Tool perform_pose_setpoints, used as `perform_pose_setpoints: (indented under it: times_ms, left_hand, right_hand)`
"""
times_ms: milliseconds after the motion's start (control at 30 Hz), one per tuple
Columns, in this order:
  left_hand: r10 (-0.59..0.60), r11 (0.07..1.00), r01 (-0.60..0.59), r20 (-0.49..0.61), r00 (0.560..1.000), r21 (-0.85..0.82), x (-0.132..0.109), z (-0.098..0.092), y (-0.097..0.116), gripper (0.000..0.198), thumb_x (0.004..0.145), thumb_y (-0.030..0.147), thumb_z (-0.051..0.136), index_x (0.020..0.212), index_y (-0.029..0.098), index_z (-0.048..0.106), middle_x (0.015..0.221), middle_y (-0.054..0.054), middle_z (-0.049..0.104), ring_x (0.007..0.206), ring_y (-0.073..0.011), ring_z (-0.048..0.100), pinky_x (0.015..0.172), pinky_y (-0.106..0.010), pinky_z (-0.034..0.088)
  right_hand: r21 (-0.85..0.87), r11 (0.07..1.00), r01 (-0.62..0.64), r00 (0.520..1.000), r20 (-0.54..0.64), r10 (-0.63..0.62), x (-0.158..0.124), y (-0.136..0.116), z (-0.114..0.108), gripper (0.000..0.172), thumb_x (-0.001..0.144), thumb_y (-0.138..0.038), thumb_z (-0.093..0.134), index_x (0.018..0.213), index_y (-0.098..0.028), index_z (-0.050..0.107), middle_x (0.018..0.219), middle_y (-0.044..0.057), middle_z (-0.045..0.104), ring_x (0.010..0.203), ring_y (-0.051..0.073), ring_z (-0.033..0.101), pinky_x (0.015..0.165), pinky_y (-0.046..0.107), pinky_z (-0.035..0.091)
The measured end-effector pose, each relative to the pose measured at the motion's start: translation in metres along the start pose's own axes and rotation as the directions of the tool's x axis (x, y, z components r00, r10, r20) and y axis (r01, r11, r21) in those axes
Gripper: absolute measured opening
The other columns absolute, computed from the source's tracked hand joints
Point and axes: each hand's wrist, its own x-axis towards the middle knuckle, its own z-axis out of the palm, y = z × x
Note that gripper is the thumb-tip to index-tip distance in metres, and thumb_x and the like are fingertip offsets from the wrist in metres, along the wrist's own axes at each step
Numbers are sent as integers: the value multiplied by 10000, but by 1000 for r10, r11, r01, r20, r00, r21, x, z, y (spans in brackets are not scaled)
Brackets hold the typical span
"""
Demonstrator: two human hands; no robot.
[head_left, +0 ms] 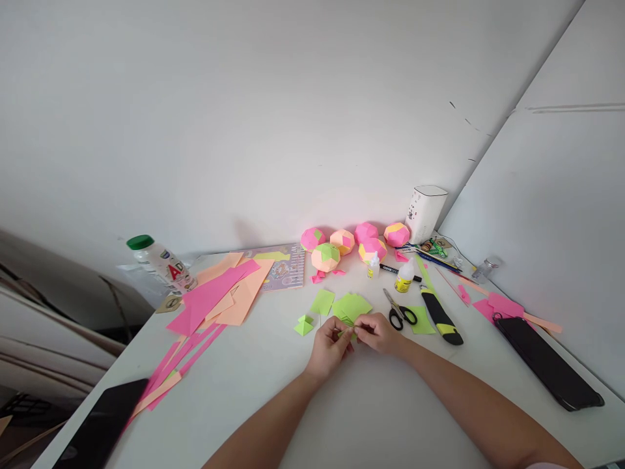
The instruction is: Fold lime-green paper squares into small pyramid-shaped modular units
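My left hand (328,348) and my right hand (378,332) meet at the middle of the white table (273,404), both pinched on a small green paper piece (347,331) between the fingertips. Just beyond the hands lies a stack of green paper squares (352,304), with one loose green square (323,301) and a folded green unit (303,324) to the left of them. Black-handled scissors (400,312) lie right beside my right hand.
Several pink, orange and green paper balls (351,244) sit by the wall. Pink and orange sheets (219,296) and strips lie left, near a bottle (161,262). Glue bottles (404,275), a utility knife (439,317), a white container (424,212) and dark flat devices (544,361) lie right.
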Motion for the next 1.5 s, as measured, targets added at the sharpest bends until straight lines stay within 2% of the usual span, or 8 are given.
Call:
perform_pose_setpoints:
  times_ms: [433,567,700,800,933,1100,1333,1500]
  left_hand:
    - [4,998,-8,-60,998,-67,2,-1,-2,436,705,522,605,579,206,333,341,89,411,311,-49,294,368,-180,205]
    - [-11,988,-11,-143,990,-154,4,-2,-3,425,714,506,605,582,204,338,344,87,414,319,-53,319,370,-175,223]
    - [-32,961,-33,-229,973,-276,6,-4,3,433,716,532,580,578,216,318,347,90,393,317,-67,331,361,-188,267]
    - [-38,969,-1,-155,987,-245,6,-5,7,449,740,558,524,521,208,348,369,56,427,342,-83,386,384,-212,328]
    - [-22,999,22,18,1000,-33,3,-3,8,426,751,534,522,550,159,541,540,-20,584,434,-106,495,449,-234,392]
    - [-44,999,42,-71,997,-30,5,-2,5,346,748,476,549,593,168,525,596,10,575,442,-103,510,478,-242,411]
    - [-42,980,27,-75,996,-196,7,-5,6,309,718,426,587,576,176,473,565,36,515,470,-105,510,503,-246,426]
    - [-74,944,65,-15,997,-323,8,-7,5,280,708,390,603,593,175,466,539,25,517,498,-124,531,479,-244,415]
  right_hand:
    - [192,975,-108,994,36,103,-1,2,-2,204,805,-314,538,694,-150,586,555,-2,580,525,128,578,495,218,457]
    - [219,973,-67,997,-10,71,-1,1,1,220,800,-335,553,673,-158,587,513,-33,496,492,118,546,574,265,517]
    - [78,997,-29,990,-134,39,-1,0,1,275,828,-360,515,650,-164,589,520,-3,536,464,118,505,486,246,476]
    - [-129,991,46,971,-229,-75,-1,0,2,313,849,-355,484,625,-167,593,529,20,557,463,122,476,471,246,440]
    - [-314,922,227,952,-130,-279,-1,0,5,275,878,-268,443,696,-181,629,628,50,610,571,149,535,574,269,462]
    - [-350,875,334,925,-57,-376,-1,2,6,215,887,-206,437,918,-192,649,812,91,657,741,182,596,681,302,498]
    - [-332,873,357,904,-114,-413,-1,5,4,169,832,-252,548,963,-185,629,1028,118,616,849,194,599,738,319,513]
    - [-234,937,258,944,-146,-297,-1,5,4,242,804,-315,584,996,-169,591,996,118,606,646,138,586,508,237,488]
